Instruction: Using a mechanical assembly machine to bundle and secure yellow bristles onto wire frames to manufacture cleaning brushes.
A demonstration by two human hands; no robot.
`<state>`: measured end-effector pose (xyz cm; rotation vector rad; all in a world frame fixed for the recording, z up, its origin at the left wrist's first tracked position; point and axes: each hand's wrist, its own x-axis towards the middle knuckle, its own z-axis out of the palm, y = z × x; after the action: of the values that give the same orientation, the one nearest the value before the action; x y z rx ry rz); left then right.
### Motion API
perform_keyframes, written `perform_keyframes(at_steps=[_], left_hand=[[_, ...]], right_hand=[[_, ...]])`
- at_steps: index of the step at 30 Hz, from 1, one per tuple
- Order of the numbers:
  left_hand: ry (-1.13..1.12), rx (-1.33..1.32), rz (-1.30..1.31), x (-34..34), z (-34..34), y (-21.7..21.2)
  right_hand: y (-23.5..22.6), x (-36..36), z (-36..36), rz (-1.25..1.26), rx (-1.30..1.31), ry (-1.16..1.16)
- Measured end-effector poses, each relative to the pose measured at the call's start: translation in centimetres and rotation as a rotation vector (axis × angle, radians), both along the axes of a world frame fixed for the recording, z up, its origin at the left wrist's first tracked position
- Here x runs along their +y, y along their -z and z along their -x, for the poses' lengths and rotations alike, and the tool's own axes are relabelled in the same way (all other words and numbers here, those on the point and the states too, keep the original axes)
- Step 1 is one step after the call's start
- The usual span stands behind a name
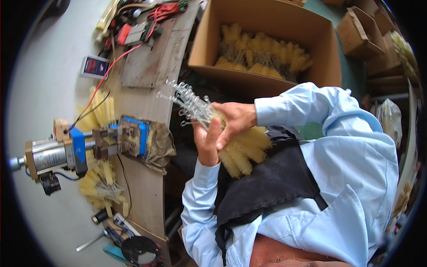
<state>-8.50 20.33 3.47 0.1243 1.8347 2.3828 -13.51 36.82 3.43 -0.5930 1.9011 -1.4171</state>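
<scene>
Mid-frame, I've got left hand [208, 144] and right hand [235, 119] both clamped round the yellow brush bundle [242, 149]; I'd grip the wire stems [189, 100] evenly so none slip.

Wooden workbench [147, 102] with pneumatic press [84, 149], loose yellow brushes [100, 111].

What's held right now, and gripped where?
Both hands, left hand and right hand, clasp a bundle of yellow brushes where wire stems meet bristles.
</scene>
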Motion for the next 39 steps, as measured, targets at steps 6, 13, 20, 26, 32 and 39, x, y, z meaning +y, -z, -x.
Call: perform_keyframes(at_steps=[6, 13, 20, 26, 32, 39], left_hand=[[0.079, -0.103, -0.146, 0.9, -1.5, -2.2], [0.253, 0.238, 0.360, 0.7, 2.2, -4.6], [-0.185, 0.470, 0.466, 0.6, 7.4, -11.4], [-0.123, 0.118, 0.479, -3.8, 8.8, -4.0], [-0.152, -0.214, 0.509, -5.9, 6.8, 0.7], [-0.112, -0.438, 0.544, -2.6, 5.8, 4.3]], right_hand=[[0.0, -0.7, -1.3, 0.184, -0.017, 0.142], [0.4, -0.3, -0.5, 0.531, 0.094, 0.383], [-9.0, 17.2, 11.4, 0.381, 0.274, 0.777], [3.5, 36.7, 16.7, -0.272, 0.124, 1.123], [16.7, 36.7, 11.8, -0.703, -0.333, 0.934], [31.6, 34.8, 6.2, -0.859, -0.468, 1.007]])
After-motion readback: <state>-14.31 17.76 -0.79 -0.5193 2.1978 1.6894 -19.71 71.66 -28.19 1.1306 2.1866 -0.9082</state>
